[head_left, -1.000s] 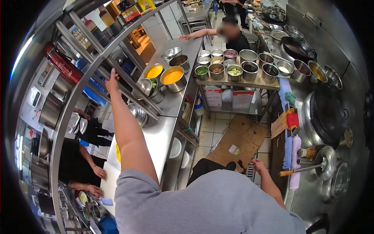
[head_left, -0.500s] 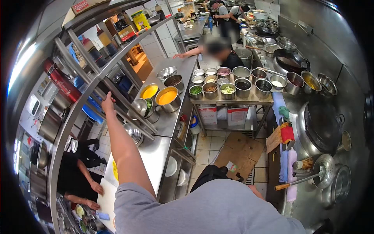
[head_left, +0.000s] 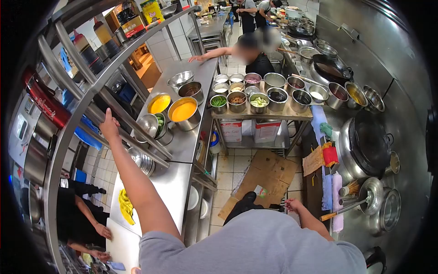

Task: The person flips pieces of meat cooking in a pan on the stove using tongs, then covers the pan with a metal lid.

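Observation:
My left arm reaches forward over the counter. My left hand (head_left: 109, 125) is raised beside the slanting metal bars of the shelf rack (head_left: 132, 119), its index finger stretched out and the other fingers curled; nothing shows in it. Below and right of it are a steel bowl (head_left: 148, 126) and a stack of metal bowls (head_left: 140, 160). My right hand (head_left: 294, 205) hangs low at my right side over flattened cardboard (head_left: 269, 176), fingers loosely bent and apart, with no held thing visible. Pots of orange liquid (head_left: 183, 110) and yellow liquid (head_left: 159, 103) stand on the steel counter (head_left: 182, 148).
A co-worker's arm (head_left: 214, 54) rests across the counter's far end. Another person's hands (head_left: 103, 231) are at a white board on the left. Ingredient pots (head_left: 259, 102) fill a table ahead. A wok (head_left: 372, 141) and a perforated ladle (head_left: 372, 194) lie right. A yellow cloth (head_left: 126, 206) lies near my arm.
The view has shifted, so the counter and pots sit further left. My right hand has come out from behind my body into view. My left arm stays stretched out.

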Demonstrator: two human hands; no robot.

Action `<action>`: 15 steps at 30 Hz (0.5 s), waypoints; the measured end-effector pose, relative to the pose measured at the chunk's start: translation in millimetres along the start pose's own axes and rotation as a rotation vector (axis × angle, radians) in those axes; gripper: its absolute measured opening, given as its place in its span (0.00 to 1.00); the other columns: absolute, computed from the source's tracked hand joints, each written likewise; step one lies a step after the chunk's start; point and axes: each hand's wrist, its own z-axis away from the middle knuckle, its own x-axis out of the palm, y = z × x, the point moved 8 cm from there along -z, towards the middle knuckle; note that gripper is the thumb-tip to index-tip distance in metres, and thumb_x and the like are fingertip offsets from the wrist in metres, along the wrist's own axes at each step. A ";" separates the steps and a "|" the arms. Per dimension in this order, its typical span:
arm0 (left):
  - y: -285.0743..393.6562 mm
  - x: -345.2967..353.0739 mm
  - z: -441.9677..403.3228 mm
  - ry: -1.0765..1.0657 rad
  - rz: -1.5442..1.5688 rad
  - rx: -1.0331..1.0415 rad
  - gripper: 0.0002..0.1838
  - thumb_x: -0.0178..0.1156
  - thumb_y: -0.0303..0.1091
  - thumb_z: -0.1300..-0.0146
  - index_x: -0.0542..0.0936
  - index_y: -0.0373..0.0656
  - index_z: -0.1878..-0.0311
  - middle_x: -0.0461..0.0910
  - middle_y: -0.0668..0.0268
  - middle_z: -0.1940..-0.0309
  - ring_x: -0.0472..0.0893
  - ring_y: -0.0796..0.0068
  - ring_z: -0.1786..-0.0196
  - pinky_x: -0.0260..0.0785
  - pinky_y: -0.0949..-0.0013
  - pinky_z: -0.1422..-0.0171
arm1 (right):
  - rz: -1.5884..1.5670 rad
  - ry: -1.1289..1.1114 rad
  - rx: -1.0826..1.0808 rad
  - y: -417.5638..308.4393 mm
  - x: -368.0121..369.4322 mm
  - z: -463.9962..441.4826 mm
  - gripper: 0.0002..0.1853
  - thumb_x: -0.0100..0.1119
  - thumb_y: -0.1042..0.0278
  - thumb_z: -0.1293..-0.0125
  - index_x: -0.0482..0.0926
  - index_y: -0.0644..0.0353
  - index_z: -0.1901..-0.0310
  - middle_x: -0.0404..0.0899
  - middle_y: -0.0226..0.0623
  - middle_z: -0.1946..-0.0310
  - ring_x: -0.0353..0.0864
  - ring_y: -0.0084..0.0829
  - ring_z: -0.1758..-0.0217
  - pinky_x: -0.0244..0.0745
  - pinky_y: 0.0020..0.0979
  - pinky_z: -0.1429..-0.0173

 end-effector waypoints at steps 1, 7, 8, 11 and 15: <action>-1.3 0.1 -1.5 -0.005 0.002 0.011 0.13 0.61 0.39 0.45 0.73 0.41 0.77 0.61 0.73 0.91 0.60 0.83 0.89 0.54 0.77 0.85 | 0.061 0.025 -0.002 -6.5 -5.2 0.2 0.08 0.48 0.61 0.37 0.75 0.52 0.62 0.74 0.27 0.75 0.72 0.23 0.79 0.63 0.26 0.79; -2.4 -0.9 0.2 -0.017 0.019 0.026 0.16 0.61 0.39 0.44 0.69 0.45 0.82 0.62 0.73 0.91 0.61 0.83 0.89 0.54 0.77 0.85 | 0.052 0.085 -0.042 -4.4 -3.0 3.5 0.07 0.51 0.64 0.40 0.75 0.56 0.64 0.73 0.29 0.77 0.71 0.23 0.80 0.64 0.26 0.81; -4.4 -1.3 -1.5 -0.028 0.031 0.000 0.16 0.60 0.39 0.44 0.69 0.45 0.83 0.62 0.73 0.91 0.61 0.83 0.89 0.54 0.77 0.85 | 0.125 0.061 -0.071 1.8 1.5 0.3 0.07 0.51 0.65 0.41 0.75 0.58 0.65 0.74 0.30 0.78 0.71 0.24 0.81 0.65 0.27 0.81; -5.1 2.8 -2.6 -0.044 0.046 -0.028 0.17 0.60 0.38 0.43 0.68 0.45 0.83 0.62 0.72 0.91 0.62 0.83 0.89 0.55 0.77 0.84 | 0.216 0.018 -0.150 22.5 9.4 -3.2 0.07 0.53 0.66 0.43 0.76 0.61 0.68 0.73 0.34 0.81 0.70 0.26 0.84 0.65 0.29 0.82; -5.2 0.5 -4.3 -0.031 0.029 -0.017 0.16 0.60 0.38 0.44 0.69 0.44 0.83 0.63 0.72 0.91 0.62 0.82 0.88 0.56 0.76 0.84 | 0.248 -0.030 -0.074 64.6 8.6 -8.5 0.08 0.59 0.66 0.46 0.80 0.62 0.68 0.77 0.33 0.80 0.74 0.25 0.76 0.69 0.28 0.72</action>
